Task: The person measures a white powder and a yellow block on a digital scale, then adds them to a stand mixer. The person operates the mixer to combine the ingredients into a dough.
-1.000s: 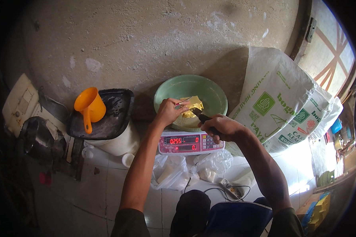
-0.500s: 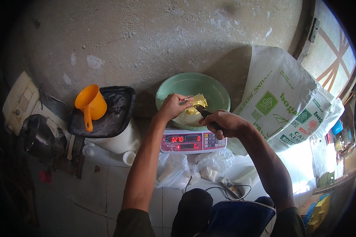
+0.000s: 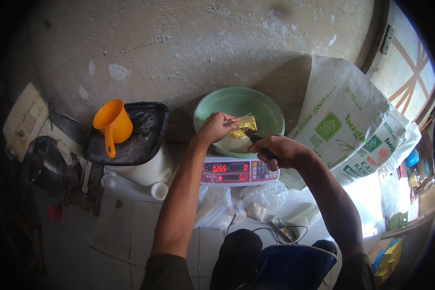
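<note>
A pale green basin stands on a white digital scale with lit red digits. Whitish powder lies in the bottom of it. Above that powder my left hand grips a torn yellow packet, perhaps of margarine, its foil crumpled between the fingers. My right hand is closed round the black handle of a tool, whose tip reaches the packet's lower right side. The blade is mostly hidden, so its kind is unclear.
Left of the basin, an orange dipper rests on a black lid over a white bucket. A big white sack leans at the right. Plastic bags and a power strip lie before the scale.
The whole view has shifted slightly. Both hands remain over the basin with packet and tool, the packet a little more upright. The scale's digits have changed.
</note>
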A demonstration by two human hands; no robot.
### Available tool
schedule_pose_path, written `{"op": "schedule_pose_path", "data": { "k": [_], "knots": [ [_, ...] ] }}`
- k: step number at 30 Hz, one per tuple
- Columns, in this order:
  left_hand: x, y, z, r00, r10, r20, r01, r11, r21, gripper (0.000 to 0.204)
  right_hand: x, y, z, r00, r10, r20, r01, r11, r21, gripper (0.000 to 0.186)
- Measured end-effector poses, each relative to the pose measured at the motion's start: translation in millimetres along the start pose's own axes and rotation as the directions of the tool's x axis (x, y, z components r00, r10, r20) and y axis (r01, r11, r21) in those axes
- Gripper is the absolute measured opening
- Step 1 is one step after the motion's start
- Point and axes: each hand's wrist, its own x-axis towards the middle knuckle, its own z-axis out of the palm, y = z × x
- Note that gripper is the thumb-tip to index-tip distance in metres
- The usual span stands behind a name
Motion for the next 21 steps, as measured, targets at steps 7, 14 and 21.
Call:
{"op": "schedule_pose_path", "data": {
  "k": [7,14,21],
  "knots": [
    [2.3,-5.7,1.9,0.999,-0.023,0.047,0.02,0.999,0.048,0.032,-1.0,4.3,-14.7,0.99,-0.083,0.117,0.104,0.976,-0.19,0.021],
    [5.7,-11.2,4.2,0.993,-0.069,0.093,0.061,0.994,0.087,0.033,-14.2,-3.5,-10.0,0.996,0.011,0.089,-0.023,0.991,0.135,0.022],
    [8.2,-10.8,5.5,0.982,-0.146,0.122,0.123,0.976,0.181,0.031,-17.2,3.6,-11.4,0.997,0.064,0.042,-0.066,0.997,0.033,0.021]
  ]
}}
